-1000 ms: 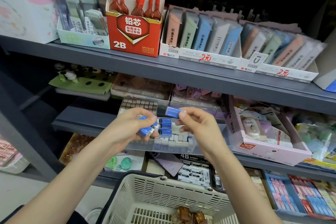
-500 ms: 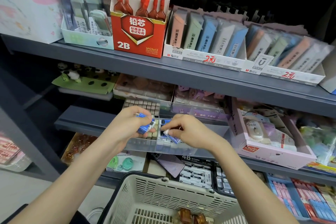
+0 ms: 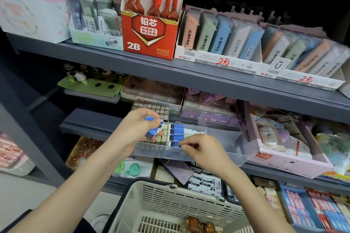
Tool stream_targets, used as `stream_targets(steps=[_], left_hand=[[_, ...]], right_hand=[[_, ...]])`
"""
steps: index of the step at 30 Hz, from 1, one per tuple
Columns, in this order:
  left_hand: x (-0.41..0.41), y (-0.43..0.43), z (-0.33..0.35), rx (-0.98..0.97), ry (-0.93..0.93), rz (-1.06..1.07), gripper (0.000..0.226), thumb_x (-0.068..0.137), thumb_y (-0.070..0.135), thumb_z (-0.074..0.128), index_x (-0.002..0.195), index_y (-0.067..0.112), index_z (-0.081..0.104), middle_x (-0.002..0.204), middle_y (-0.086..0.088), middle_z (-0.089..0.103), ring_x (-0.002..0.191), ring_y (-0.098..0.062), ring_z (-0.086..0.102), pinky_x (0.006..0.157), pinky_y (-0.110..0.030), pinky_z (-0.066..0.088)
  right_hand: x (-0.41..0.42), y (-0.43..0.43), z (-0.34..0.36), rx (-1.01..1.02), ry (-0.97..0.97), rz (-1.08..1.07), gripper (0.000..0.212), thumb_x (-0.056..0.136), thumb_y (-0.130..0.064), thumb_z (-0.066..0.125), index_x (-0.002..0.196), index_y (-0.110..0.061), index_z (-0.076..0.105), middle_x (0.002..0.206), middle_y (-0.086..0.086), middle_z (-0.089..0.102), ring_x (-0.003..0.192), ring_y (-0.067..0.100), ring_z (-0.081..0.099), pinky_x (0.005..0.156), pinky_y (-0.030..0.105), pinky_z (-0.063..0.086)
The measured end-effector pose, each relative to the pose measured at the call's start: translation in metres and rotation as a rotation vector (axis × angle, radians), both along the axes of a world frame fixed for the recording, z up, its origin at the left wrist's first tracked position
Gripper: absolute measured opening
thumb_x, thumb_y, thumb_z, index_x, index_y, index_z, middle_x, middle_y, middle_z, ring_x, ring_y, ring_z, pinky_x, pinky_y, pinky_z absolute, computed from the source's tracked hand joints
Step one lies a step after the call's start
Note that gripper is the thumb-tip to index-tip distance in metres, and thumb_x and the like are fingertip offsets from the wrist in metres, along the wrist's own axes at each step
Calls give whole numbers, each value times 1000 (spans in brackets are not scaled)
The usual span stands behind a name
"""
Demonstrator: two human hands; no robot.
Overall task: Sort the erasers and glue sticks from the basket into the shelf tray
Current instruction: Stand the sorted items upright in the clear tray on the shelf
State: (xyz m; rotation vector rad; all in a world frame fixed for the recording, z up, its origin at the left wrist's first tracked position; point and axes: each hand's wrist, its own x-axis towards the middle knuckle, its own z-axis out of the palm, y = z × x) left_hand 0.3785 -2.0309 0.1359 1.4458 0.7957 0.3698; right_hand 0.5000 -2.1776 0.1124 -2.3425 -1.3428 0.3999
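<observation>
- The left hand (image 3: 139, 128) hovers at the left end of the clear tray (image 3: 223, 139) on the middle shelf (image 3: 89, 125). Its grip is clamped on a small bunch of blue-sleeved erasers (image 3: 153, 131), and the fingers hide how many.
- Inside the tray, a row of blue erasers (image 3: 177, 132) lies side by side next to pale blocks too blurred to name.
- The right hand (image 3: 203, 148) curls over the front eraser (image 3: 173, 144). Its thumb is hidden, so I cannot tell whether the grip pinches or only touches.
- The basket (image 3: 170, 200) below is cut off at the bottom edge, and the brown things in it (image 3: 195, 223) are hard to make out.
</observation>
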Motion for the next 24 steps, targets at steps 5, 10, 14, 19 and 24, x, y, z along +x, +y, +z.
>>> stream_targets(steps=[5, 10, 14, 19, 24], left_hand=[[1, -3, -2, -19, 3, -3, 5, 92, 3, 57, 92, 6, 61, 102, -11, 63, 72, -18, 72, 51, -19, 52], [5, -6, -1, -222, -37, -47, 13, 95, -3, 48, 104, -2, 58, 107, -22, 63, 74, -27, 72, 49, -22, 51], [8, -15, -1, -195, -46, -146, 14, 95, -1, 49, 105, -3, 59, 88, -15, 71, 69, -22, 71, 51, -24, 50], [14, -25, 1, -94, -57, -177, 13, 95, 16, 56, 97, 3, 60, 82, -10, 73, 75, -26, 72, 47, -22, 46], [17, -26, -3, 5, 20, -138, 11, 93, 17, 60, 100, 9, 63, 88, -17, 71, 72, -21, 71, 53, -24, 51]], right_hand=[[-6, 4, -4, 12, 7, 8, 25, 96, -23, 52, 114, -24, 69, 118, -10, 66, 109, 7, 56, 94, 20, 37], [0, -6, -1, 197, 89, -102, 22, 93, -27, 57, 110, -27, 70, 92, -18, 67, 74, -1, 51, 70, 10, 38], [-8, 1, 4, 350, 251, -101, 22, 88, -27, 64, 109, -22, 69, 85, -7, 65, 72, 5, 50, 73, 23, 44], [-7, 0, 3, 457, 269, -161, 9, 87, -24, 66, 96, -26, 69, 86, -8, 68, 71, 3, 52, 66, 16, 42], [18, -14, 14, 557, 369, -319, 10, 89, -14, 62, 90, -24, 59, 82, -3, 64, 73, 11, 60, 68, 22, 51]])
